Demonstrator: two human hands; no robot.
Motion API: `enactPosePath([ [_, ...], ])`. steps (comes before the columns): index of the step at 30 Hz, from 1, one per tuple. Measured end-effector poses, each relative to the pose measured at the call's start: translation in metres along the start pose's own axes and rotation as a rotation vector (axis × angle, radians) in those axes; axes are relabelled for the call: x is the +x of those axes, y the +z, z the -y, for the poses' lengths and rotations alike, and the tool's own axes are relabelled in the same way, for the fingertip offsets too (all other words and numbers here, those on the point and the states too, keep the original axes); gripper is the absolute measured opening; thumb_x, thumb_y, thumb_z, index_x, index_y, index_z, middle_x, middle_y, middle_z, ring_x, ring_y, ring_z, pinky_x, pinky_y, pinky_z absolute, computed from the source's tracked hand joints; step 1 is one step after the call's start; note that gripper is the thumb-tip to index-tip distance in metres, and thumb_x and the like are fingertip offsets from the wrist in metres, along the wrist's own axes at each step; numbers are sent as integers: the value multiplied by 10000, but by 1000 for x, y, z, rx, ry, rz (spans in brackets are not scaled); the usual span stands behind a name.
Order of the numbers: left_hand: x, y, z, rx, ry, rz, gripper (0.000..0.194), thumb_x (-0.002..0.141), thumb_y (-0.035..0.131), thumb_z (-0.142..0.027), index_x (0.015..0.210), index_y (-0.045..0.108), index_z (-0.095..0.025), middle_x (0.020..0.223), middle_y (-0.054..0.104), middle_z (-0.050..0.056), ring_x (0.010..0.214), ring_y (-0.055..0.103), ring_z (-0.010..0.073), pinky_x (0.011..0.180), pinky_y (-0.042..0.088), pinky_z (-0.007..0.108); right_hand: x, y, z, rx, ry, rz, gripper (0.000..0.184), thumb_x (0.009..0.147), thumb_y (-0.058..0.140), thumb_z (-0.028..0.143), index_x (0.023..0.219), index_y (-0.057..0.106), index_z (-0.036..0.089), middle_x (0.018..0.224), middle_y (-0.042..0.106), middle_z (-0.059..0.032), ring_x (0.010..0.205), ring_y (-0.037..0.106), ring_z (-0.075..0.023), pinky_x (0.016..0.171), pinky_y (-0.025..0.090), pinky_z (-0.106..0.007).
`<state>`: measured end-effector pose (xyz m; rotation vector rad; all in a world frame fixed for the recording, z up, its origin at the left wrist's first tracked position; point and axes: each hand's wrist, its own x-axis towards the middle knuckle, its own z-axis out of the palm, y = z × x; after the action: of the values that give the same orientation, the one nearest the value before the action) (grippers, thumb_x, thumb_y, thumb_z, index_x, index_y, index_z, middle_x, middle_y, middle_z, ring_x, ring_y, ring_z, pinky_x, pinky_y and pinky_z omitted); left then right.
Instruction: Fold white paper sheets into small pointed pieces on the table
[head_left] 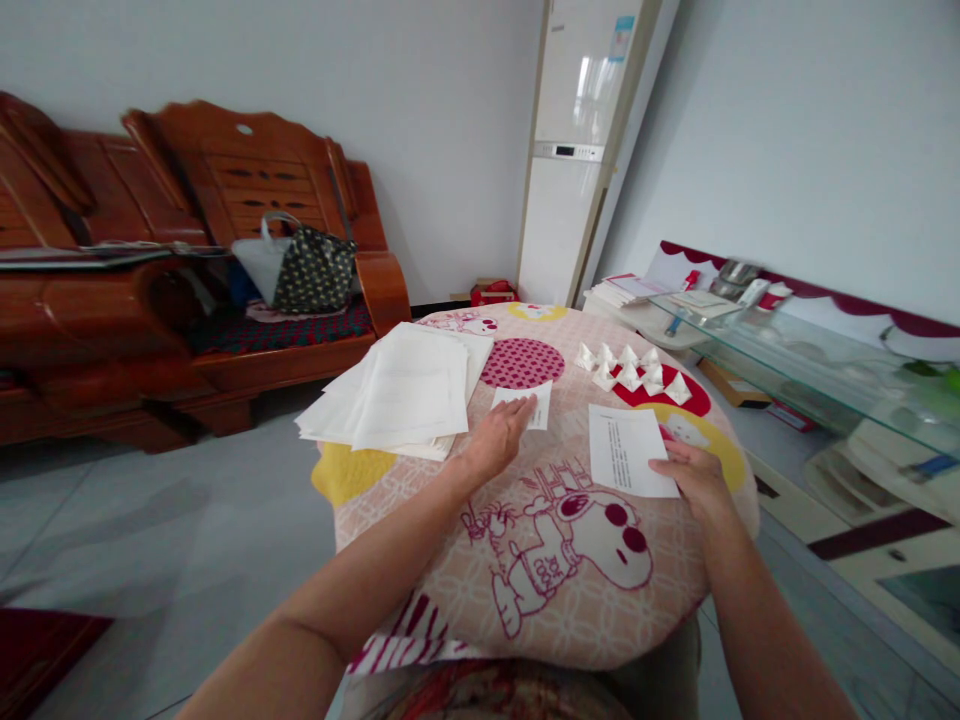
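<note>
My right hand (699, 476) pinches the right edge of a printed sheet of paper (626, 452), thumb on top and fingers under or behind it. The sheet lies low over the table, with lines of small text. My left hand (498, 436) reaches to a smaller piece of paper (541, 408), its fingers stretched out and resting on it; part of the paper is hidden beneath them. Several small folded paper pyramids (628, 376) stand in two rows beyond the printed sheet. Left of my left hand lies a loose stack of white paper (412, 385).
A patterned cloth with a cartoon dog covers the round table (600, 620). At right stands a glass-topped cabinet (810, 350) bearing papers and a cup. A wooden sofa (247, 180) with a bag (315, 268) is at left; a tall white air conditioner (566, 190) stands behind.
</note>
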<state>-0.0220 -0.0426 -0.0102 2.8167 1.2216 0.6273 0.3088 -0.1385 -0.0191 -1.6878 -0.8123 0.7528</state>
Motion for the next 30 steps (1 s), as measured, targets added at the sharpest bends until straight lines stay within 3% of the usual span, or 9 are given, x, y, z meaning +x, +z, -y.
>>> enactPosePath([
  [4, 11, -4, 4, 37, -32, -199, 608, 933, 336, -24, 1535, 414, -55, 1547, 495, 214, 1480, 433, 275, 1241, 334, 492, -1, 2, -2, 26, -26, 25, 474, 490, 827, 219, 957, 799, 143, 776, 798, -110, 711, 764, -336, 625, 612, -417],
  [8, 21, -4, 3, 89, 20, -228, 626, 928, 341, -30, 1547, 409, -88, 1563, 481, 203, 1502, 397, 283, 1253, 303, 522, -2, 2, -3, 44, -36, 18, 455, 479, 825, 227, 926, 799, 147, 783, 799, -114, 704, 763, -329, 625, 610, -411],
  [11, 32, -4, 5, 111, -52, -266, 638, 923, 324, -16, 1555, 387, -76, 1578, 455, 212, 1502, 396, 292, 1243, 325, 512, -2, 1, -4, 45, -25, 34, 483, 463, 827, 240, 935, 796, 140, 790, 800, -111, 710, 762, -331, 629, 608, -416],
  [16, 55, -3, 14, 108, -181, -253, 605, 951, 324, -35, 1550, 390, -86, 1586, 439, 224, 1496, 399, 317, 1241, 305, 540, 0, 0, -5, 40, -24, 30, 481, 451, 827, 249, 919, 787, 146, 761, 797, -88, 680, 753, -310, 631, 597, -410],
  [22, 68, 6, 15, 65, -428, -91, 655, 932, 285, 5, 1579, 342, -77, 1606, 385, 259, 1491, 402, 329, 1225, 318, 537, 0, 0, -5, 26, -34, 6, 465, 444, 843, 250, 895, 781, 157, 746, 793, -81, 670, 749, -310, 626, 593, -411],
  [26, 72, 14, 11, 17, -466, -117, 679, 922, 299, -6, 1590, 328, -125, 1569, 440, 254, 1436, 465, 346, 1173, 372, 594, -1, -1, -3, -21, -49, 3, 460, 459, 843, 255, 905, 789, 153, 759, 794, -93, 707, 756, -330, 640, 598, -424],
  [30, 73, 15, 8, 16, -486, -140, 626, 940, 267, -13, 1548, 385, -106, 1515, 505, 236, 1379, 525, 314, 1151, 417, 520, -6, 0, 2, -2, -53, 11, 452, 470, 835, 268, 905, 792, 151, 759, 792, -95, 697, 751, -320, 640, 599, -414],
])
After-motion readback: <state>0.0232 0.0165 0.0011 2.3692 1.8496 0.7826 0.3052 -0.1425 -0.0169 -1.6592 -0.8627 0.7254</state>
